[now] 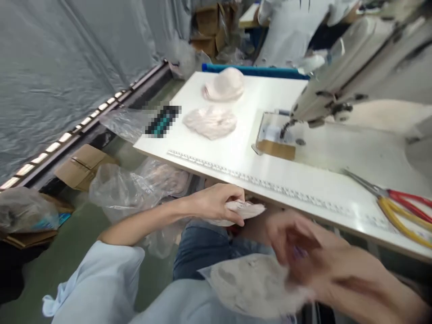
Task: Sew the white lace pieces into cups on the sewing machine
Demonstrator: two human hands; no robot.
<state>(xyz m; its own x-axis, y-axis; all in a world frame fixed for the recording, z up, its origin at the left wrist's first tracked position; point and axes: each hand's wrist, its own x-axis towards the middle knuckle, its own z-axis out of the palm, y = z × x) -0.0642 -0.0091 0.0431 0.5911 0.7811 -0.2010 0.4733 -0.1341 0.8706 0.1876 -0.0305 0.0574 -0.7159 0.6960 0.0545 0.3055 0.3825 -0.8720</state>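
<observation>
My left hand (pixel 216 202) is below the table's front edge, over my lap, with its fingers curled round a pale pink fabric piece (pixel 245 210). My right hand (pixel 303 249) is close to the camera and smeared by motion. It lies against a second, larger pale fabric piece (pixel 249 283) on my lap, and its fingers cannot be made out. Two pale pink fabric pieces rest on the white table (pixel 236 148): one in the middle (pixel 211 121), one further back (pixel 224 85).
A sewing machine (pixel 354 58) stands at the right, its needle (pixel 285 128) over a metal plate. Red- and yellow-handled pliers (pixel 401 207) lie at the table's right. A ruler strip (pixel 256 182) runs along the front edge. Plastic bags (pixel 135 184) and cardboard boxes (pixel 84 164) lie on the floor. Another person (pixel 290 22) stands behind.
</observation>
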